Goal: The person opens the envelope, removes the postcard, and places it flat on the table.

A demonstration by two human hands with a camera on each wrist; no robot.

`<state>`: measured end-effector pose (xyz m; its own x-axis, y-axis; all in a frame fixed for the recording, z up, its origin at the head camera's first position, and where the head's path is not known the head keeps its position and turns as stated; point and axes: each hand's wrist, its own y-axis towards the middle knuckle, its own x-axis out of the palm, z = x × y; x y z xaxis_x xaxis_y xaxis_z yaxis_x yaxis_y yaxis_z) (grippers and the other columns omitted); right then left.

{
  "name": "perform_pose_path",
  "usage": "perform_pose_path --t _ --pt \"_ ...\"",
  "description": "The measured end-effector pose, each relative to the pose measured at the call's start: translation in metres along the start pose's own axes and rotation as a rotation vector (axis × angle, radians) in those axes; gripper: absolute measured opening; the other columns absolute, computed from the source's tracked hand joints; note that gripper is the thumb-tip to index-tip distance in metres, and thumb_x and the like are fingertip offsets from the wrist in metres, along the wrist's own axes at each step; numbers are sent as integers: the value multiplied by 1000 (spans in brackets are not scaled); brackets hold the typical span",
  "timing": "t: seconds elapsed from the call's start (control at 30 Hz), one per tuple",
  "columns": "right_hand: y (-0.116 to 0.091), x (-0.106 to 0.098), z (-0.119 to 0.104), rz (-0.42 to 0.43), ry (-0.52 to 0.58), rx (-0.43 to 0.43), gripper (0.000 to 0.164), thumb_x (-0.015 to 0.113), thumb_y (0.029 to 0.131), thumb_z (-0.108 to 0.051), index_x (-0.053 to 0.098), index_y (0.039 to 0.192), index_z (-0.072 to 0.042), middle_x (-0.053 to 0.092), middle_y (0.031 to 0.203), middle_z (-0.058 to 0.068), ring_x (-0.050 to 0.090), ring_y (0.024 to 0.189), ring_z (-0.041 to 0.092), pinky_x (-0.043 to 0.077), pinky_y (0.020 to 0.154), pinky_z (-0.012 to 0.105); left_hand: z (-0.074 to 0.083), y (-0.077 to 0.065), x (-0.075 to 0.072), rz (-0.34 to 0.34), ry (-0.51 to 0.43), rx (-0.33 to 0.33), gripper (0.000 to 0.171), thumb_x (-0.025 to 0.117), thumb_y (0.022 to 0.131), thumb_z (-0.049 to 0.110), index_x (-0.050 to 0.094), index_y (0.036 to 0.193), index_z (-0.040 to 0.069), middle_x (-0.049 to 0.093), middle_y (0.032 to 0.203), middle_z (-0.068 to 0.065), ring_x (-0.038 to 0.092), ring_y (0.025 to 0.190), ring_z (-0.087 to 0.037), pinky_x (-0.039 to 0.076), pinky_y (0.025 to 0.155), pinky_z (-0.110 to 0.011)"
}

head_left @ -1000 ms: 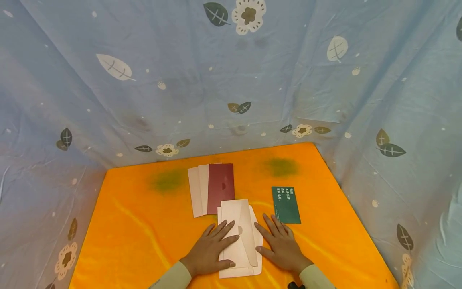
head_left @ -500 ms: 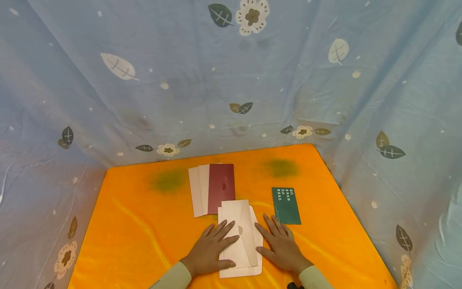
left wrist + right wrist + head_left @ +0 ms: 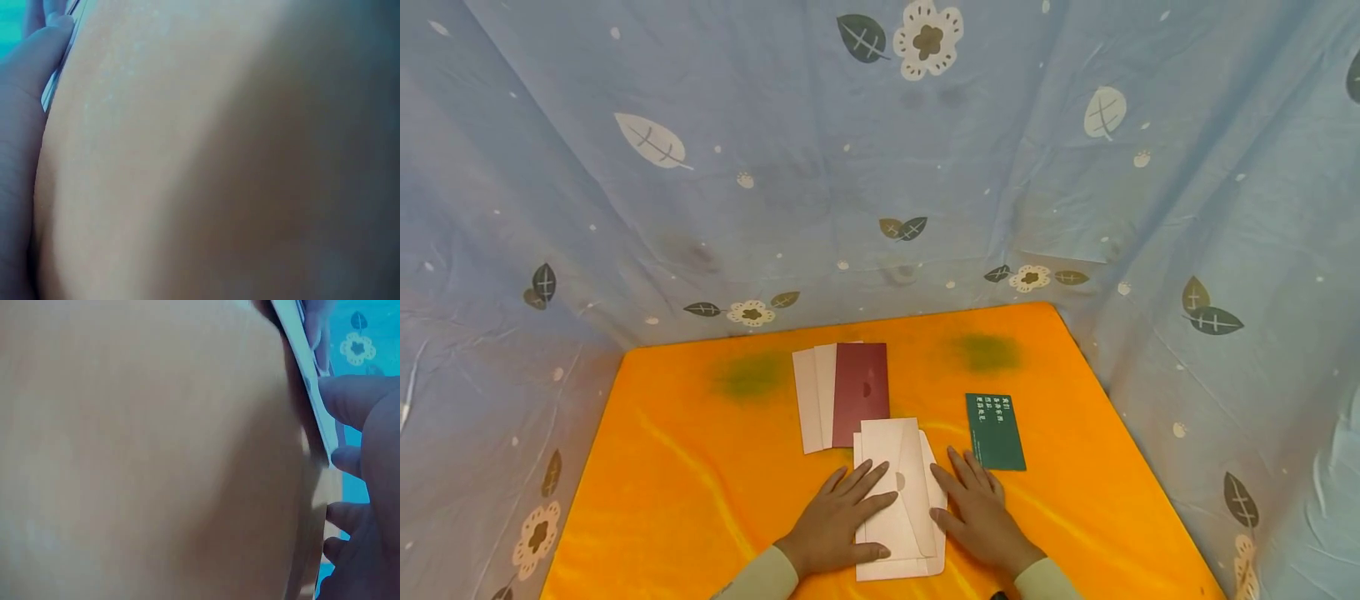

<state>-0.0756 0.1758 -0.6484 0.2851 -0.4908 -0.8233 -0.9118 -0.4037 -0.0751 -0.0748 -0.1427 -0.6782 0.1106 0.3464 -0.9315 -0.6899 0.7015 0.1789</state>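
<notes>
Two pale pink envelopes lie stacked at the front of the table, the upper envelope (image 3: pixel 887 446) with a half-round seal on its flap. The lower envelope (image 3: pixel 895 571) sticks out on the right and at the near end. My left hand (image 3: pixel 835 521) rests on the stack's left side, fingers spread and thumb along the near part. Along the right edge, my right hand (image 3: pixel 985 517) touches the lower envelope with index finger and thumb, palm down, fingers extended. In the right wrist view, the right fingertips (image 3: pixel 347 397) are at the stack's edge.
Behind the stack lie a maroon envelope (image 3: pixel 859 396) and pale pink envelopes (image 3: pixel 807 404), fanned out to the left. A green card (image 3: pixel 996 433) with white writing lies just beyond the right fingers. A patterned blue curtain (image 3: pixel 820 208) encloses the orange-covered table (image 3: pixel 655 500).
The head view tilts up slightly. My right hand shifts a little toward the envelopes, its fingers drawing away from the green card. The left hand and the stack stay in place.
</notes>
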Motion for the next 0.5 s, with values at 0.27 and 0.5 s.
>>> perform_pose_path --t 0.27,0.5 --pt "2 8 -22 40 -43 -57 69 77 102 -35 52 163 -14 31 174 21 22 159 49 23 116 74 -3 0 4 20 17 15 77 53 102 77 50 164 33 22 180 -1 20 163 -26 26 122 -64" --pt "4 22 -30 63 -94 -74 71 78 99 -37 54 160 -12 31 174 20 24 158 50 28 115 74 -3 -1 3 21 24 18 77 53 101 77 50 164 32 23 179 -2 21 163 -27 27 122 -65"
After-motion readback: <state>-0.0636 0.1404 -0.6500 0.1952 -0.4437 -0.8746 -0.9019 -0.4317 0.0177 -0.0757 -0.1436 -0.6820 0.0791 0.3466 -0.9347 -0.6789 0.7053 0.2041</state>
